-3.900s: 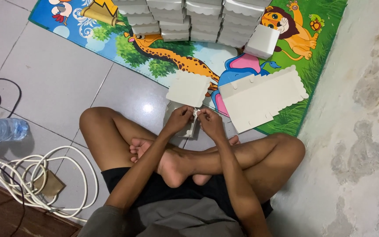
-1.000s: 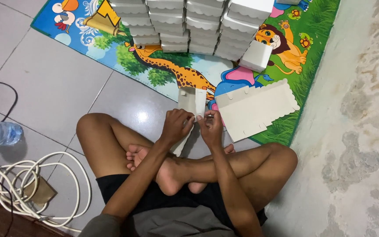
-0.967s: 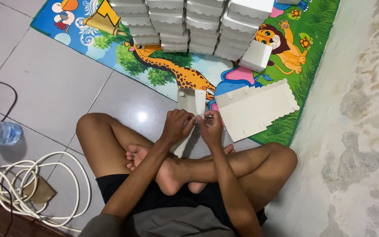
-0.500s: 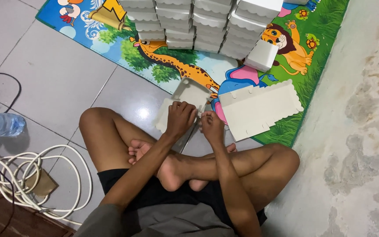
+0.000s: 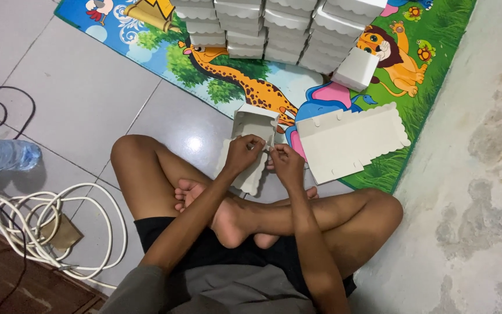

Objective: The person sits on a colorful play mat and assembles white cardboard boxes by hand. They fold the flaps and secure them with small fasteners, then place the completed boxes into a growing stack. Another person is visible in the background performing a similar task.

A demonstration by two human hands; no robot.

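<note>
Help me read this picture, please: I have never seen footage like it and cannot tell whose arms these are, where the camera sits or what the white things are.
No machine here: a person sits cross-legged on a tiled floor, and the camera is worn on their head, looking down, so the arms entering from the bottom are their own. The left hand and right hand both grip a half-folded white cardboard box, its tray part open towards the top. To its right lies a stack of flat white box blanks on a colourful animal play mat. Rows of finished white boxes stand stacked on the mat's far end. At left lie a plastic water bottle and a coiled white cable.
</note>
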